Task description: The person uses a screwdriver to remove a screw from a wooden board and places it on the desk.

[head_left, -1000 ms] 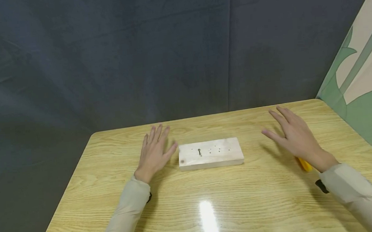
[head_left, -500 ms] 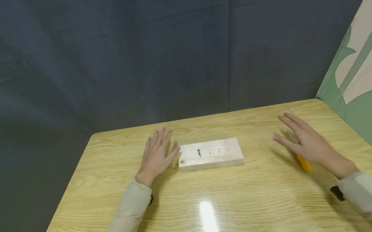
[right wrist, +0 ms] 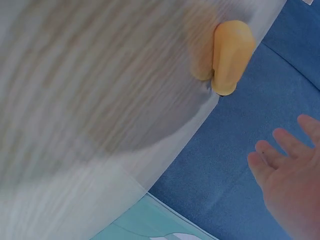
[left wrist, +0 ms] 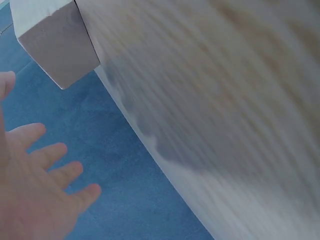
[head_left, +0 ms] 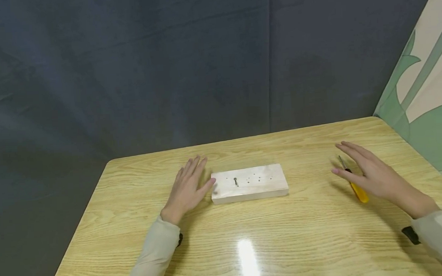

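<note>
A pale wooden block (head_left: 259,188) lies flat on the table, its top dotted with several small holes and a dark screw (head_left: 235,181) toward its left. Just left of the block is my left hand (head_left: 188,189), fingers spread; its thumb tip overlaps the block's left edge in the head view, but the left wrist view shows the hand apart from the block (left wrist: 60,47). On the right a screwdriver (head_left: 359,192) with a yellow handle and thin shaft rests on the table. My right hand (head_left: 377,177) hovers beside it with extended fingers, holding nothing. The handle (right wrist: 232,55) shows in the right wrist view.
The wood-grain table (head_left: 305,242) ends at a dark blue curtain (head_left: 187,73) behind it. At the right stands a green and pink patterned panel (head_left: 433,114). A bright light reflection lies on the table's front middle.
My right hand has moved right and toward me, uncovering more of the screwdriver. My left hand has shifted slightly right and toward me, closer to the block. The block stays in place.
</note>
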Available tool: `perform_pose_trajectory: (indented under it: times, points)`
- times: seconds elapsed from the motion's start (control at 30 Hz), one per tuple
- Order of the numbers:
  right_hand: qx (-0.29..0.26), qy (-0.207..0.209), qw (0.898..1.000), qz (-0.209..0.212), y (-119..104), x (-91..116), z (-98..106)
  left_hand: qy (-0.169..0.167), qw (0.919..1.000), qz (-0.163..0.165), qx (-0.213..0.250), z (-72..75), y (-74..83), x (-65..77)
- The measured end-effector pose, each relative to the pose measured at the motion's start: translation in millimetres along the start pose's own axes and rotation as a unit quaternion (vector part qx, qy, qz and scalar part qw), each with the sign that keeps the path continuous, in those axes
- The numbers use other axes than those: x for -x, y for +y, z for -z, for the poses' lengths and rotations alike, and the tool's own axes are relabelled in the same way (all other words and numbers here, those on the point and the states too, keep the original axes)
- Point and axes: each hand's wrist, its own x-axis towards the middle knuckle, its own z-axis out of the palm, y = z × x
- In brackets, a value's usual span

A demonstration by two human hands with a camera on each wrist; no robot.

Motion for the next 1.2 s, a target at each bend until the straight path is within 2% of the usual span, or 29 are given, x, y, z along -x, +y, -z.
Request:
perform_pose_trajectory:
  times: [0.33,0.77,1.2]
  points:
    - [-0.005,-0.01,1.0,0.01,6,9,0,-0.036,0.9985,-0.009,0.04,0.0,3.2,3.9]
    - [0.008,-0.038,0.999,0.015,14,16,-3,-0.048,0.995,-0.024,0.084,-2.6,11.0,11.7]
    - [0.048,-0.02,0.997,0.052,21,22,-7,-0.066,0.9925,-0.024,0.1,-4.4,18.1,15.2]
